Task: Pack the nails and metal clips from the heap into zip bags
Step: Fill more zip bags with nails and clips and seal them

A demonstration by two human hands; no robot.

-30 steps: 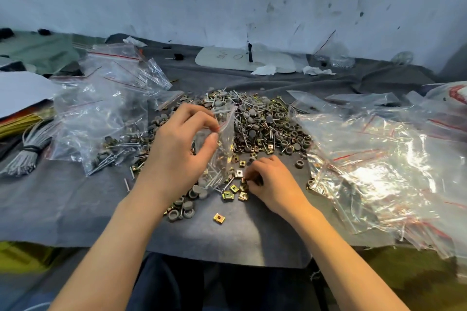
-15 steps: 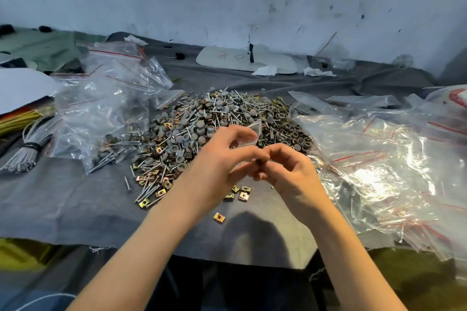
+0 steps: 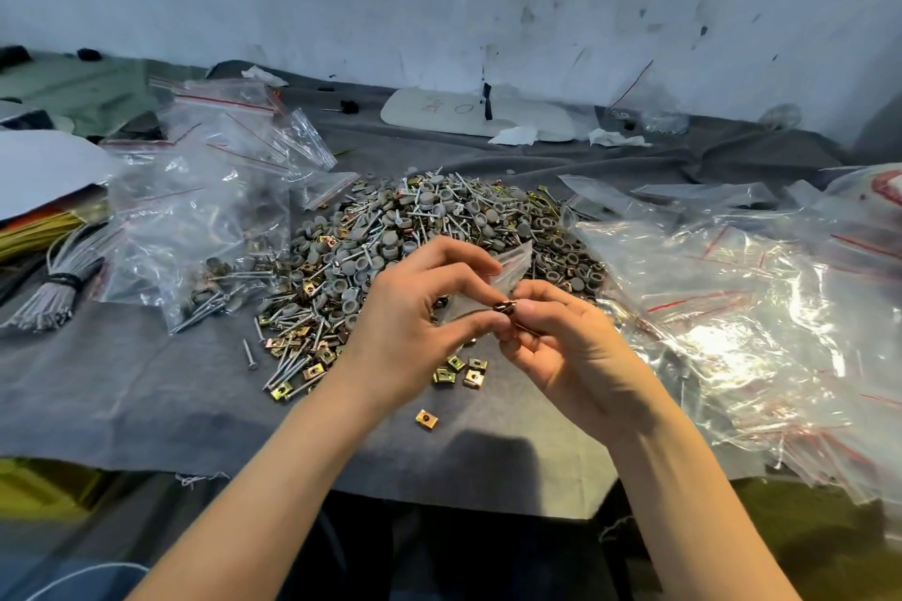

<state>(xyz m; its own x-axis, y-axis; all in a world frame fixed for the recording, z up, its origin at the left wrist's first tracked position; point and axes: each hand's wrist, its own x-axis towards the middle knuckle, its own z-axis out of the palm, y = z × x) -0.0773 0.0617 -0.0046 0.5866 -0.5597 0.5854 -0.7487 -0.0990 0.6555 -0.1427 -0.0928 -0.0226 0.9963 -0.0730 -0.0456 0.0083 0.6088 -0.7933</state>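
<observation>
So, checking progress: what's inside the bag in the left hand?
The bag looks empty at its visible top corner. The left hand and right hand, pinching a clip, hide the rest.

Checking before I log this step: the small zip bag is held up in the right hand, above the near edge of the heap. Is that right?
Not quite. The head view shows the left hand gripping the small zip bag. The right hand pinches what looks like a metal clip at the bag's mouth. The rest stands: the bag is held up above the near edge of the heap.
</observation>
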